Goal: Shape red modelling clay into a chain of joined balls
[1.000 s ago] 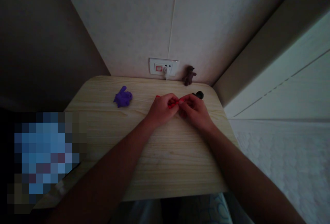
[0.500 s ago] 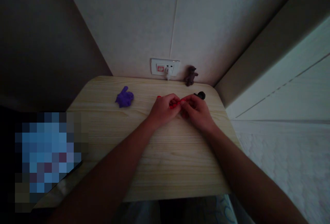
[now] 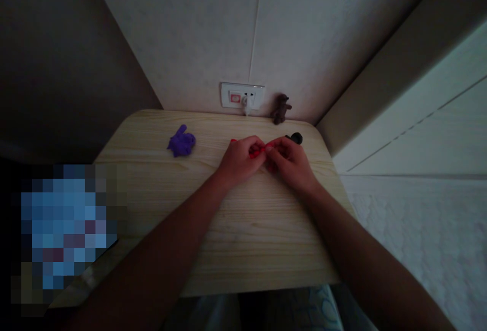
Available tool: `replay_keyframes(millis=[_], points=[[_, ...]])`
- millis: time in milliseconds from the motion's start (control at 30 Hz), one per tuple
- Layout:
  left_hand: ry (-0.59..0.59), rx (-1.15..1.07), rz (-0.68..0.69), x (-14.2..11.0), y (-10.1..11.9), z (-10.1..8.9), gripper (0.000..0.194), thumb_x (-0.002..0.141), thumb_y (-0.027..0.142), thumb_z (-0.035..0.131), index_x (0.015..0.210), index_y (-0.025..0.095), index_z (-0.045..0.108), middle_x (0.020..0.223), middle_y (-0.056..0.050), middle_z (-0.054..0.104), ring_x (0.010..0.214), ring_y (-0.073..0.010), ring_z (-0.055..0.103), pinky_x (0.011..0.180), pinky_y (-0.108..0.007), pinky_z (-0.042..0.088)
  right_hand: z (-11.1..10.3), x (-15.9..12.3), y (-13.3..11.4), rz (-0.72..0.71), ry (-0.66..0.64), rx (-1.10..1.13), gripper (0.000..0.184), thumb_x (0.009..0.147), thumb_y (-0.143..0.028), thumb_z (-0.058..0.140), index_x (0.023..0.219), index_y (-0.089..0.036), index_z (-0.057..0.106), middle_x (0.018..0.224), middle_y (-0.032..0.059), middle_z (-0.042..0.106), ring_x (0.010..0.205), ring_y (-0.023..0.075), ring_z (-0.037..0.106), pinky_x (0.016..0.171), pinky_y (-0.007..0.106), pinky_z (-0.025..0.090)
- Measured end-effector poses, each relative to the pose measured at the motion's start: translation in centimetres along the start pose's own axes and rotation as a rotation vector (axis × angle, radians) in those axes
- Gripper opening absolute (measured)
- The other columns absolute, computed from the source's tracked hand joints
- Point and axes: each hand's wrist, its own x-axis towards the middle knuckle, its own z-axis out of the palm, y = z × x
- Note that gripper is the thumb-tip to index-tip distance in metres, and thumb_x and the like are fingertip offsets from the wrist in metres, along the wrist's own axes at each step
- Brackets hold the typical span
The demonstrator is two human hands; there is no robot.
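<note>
a pale wall (image 3: 190, 31) is fronted by a light wood-grain tabletop (image 3: 243, 250). over its far half, by the fingertips of the left hand (image 3: 241, 161) and right hand (image 3: 291, 163), an irregular red piece (image 3: 255, 154) is pinched. a lumpy purple figure (image 3: 181, 142) is placed leftward, a brown figure (image 3: 280, 110) by the wall, a round-ended black piece (image 3: 296, 138) beyond the right hand.
</note>
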Motion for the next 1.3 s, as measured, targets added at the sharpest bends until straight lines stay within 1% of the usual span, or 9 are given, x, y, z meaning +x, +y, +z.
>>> replay_keyframes(millis=[167, 333, 633, 833, 1033, 1300], points=[[-0.006, 0.002, -0.013, 0.07, -0.05, 0.04, 0.009, 0.086, 0.024, 0.068, 0.089, 0.017, 0.073, 0.083, -0.001, 0.078, 0.076, -0.0131, 0.07, 0.07, -0.025, 0.05, -0.04, 0.01, -0.01, 0.007, -0.011, -0.002, 0.03, 0.089, -0.049, 0.07, 0.093, -0.02, 0.063, 0.064, -0.0021, 0.065, 0.053, 0.0127, 0.06, 0.051, 0.027, 0.046], [-0.004, -0.001, 0.004, 0.14, -0.16, 0.06, 0.007, 0.087, 0.023, 0.068, 0.088, 0.018, 0.072, 0.083, 0.0, 0.078, 0.076, -0.0126, 0.07, 0.07, -0.025, 0.049, -0.03, 0.09, -0.08, 0.003, -0.005, 0.009, 0.03, 0.088, -0.048, 0.071, 0.093, -0.02, 0.063, 0.065, -0.0024, 0.065, 0.052, 0.0126, 0.06, 0.05, 0.027, 0.046], [-0.005, -0.005, -0.002, 0.14, -0.13, 0.04, 0.008, 0.087, 0.023, 0.067, 0.088, 0.018, 0.072, 0.083, -0.001, 0.078, 0.077, -0.0131, 0.07, 0.072, -0.025, 0.05, -0.08, 0.04, 0.15, 0.004, -0.005, -0.007, 0.027, 0.09, -0.047, 0.07, 0.093, -0.021, 0.063, 0.065, -0.0021, 0.065, 0.054, 0.0136, 0.061, 0.051, 0.028, 0.047], [-0.013, 0.013, -0.01, 0.02, 0.07, -0.07, 0.008, 0.087, 0.024, 0.068, 0.088, 0.018, 0.072, 0.081, -0.001, 0.077, 0.074, -0.0126, 0.069, 0.069, -0.025, 0.049, -0.07, -0.01, -0.07, 0.017, -0.019, -0.007, 0.03, 0.09, -0.049, 0.069, 0.093, -0.02, 0.063, 0.065, -0.0021, 0.064, 0.053, 0.0129, 0.06, 0.051, 0.027, 0.046], [-0.014, 0.0, -0.004, 0.01, -0.03, -0.07, 0.009, 0.087, 0.026, 0.067, 0.089, 0.018, 0.072, 0.082, -0.001, 0.078, 0.075, -0.0129, 0.07, 0.07, -0.025, 0.05, -0.15, -0.03, -0.07, 0.002, -0.009, -0.021, 0.027, 0.091, -0.047, 0.069, 0.094, -0.02, 0.064, 0.065, -0.0019, 0.065, 0.054, 0.0135, 0.061, 0.051, 0.027, 0.046], [-0.016, -0.005, -0.012, 0.1, 0.1, -0.02, 0.008, 0.086, 0.025, 0.067, 0.088, 0.018, 0.071, 0.082, -0.001, 0.078, 0.075, -0.0137, 0.07, 0.071, -0.026, 0.051, -0.14, -0.07, -0.08, 0.01, -0.023, -0.019, 0.029, 0.091, -0.05, 0.069, 0.094, -0.021, 0.063, 0.065, -0.0017, 0.065, 0.054, 0.0132, 0.06, 0.052, 0.027, 0.046]])
